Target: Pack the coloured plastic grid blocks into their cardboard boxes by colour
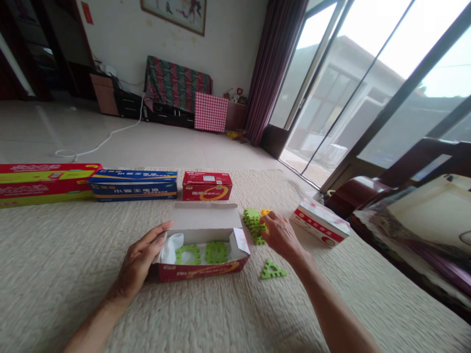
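Observation:
An open cardboard box (pixel 204 270) with a red front stands on the mat, its lid flap raised at the back. Inside lie a green ring-shaped interlocking piece (pixel 179 256), a green square interlocking piece (pixel 215 252) and a crumpled white wrapping (pixel 172 245). My left hand (pixel 142 257) grips the box's left end. To the right of the box, my right hand (pixel 281 238) has its fingers curled on a pile of green interlocking pieces (pixel 252 220), pinching one at the edge. A yellow piece (pixel 266 212) shows behind these fingers. Nearer me lies a green triangular piece (pixel 273 269).
Behind stand a red-and-yellow box (pixel 47 184), a blue box (pixel 134 186) and a closed red box (pixel 207 186). A white-and-red box (pixel 320 223) sits right of my right hand. All rest on a beige quilted mat (pixel 206 318). Furniture with cushions borders the right side.

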{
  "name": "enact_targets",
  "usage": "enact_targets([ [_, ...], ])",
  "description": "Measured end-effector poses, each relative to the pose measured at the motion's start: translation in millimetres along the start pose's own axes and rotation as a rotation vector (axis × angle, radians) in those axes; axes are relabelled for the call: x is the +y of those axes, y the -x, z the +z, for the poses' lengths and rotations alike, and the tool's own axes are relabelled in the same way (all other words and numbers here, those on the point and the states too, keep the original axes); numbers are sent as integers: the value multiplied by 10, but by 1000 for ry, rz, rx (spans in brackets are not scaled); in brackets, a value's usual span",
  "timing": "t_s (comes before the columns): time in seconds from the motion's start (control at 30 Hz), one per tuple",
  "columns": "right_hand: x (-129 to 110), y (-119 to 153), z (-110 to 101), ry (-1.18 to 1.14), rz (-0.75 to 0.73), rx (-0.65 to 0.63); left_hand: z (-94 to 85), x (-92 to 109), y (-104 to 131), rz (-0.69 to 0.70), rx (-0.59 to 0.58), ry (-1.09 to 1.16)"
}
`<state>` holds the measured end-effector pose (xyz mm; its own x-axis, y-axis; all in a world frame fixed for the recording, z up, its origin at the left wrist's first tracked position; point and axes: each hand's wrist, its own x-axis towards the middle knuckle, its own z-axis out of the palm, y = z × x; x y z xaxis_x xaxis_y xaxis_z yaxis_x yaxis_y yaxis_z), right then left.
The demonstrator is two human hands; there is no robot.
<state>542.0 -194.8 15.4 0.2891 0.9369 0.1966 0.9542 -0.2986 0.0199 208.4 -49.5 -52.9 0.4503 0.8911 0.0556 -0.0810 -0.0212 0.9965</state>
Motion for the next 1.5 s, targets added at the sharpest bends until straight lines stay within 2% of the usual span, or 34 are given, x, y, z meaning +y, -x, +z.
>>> enact_targets([
  [0.3,38,8,34,17,-21,34,109,175,45,-6,51,-28],
  [0.4,65,10,-93,20,-18,98,122,199,59,2,30,4],
  [0.5,-11,-4,-334,-42,-14,180,108,186,56,6,0,23],
  [0.6,-272,-25,-597,-190,-89,249,97,173,46,27,1,3],
  [0.7,-666,-50,-748,-316,-221,220,104,186,42,31,-1,-11],
  [0.8,-1022,-82,-739,-365,-336,121,119,219,50,18,-4,-4],
  [0.9,-1200,-107,-643,-282,-359,46,126,245,60,26,6,-22],
  [1.03,-1183,-106,-543,-175,-331,0,128,258,64,46,17,-59],
  [1.17,-1123,-95,-510,-152,-329,-9,129,264,67,37,16,-51],
  [1.37,-1165,-80,-497,-143,-327,-15,129,270,71,23,4,-36],
  [1.5,-1017,-38,-583,-242,-308,65,127,269,67,32,14,-52],
])
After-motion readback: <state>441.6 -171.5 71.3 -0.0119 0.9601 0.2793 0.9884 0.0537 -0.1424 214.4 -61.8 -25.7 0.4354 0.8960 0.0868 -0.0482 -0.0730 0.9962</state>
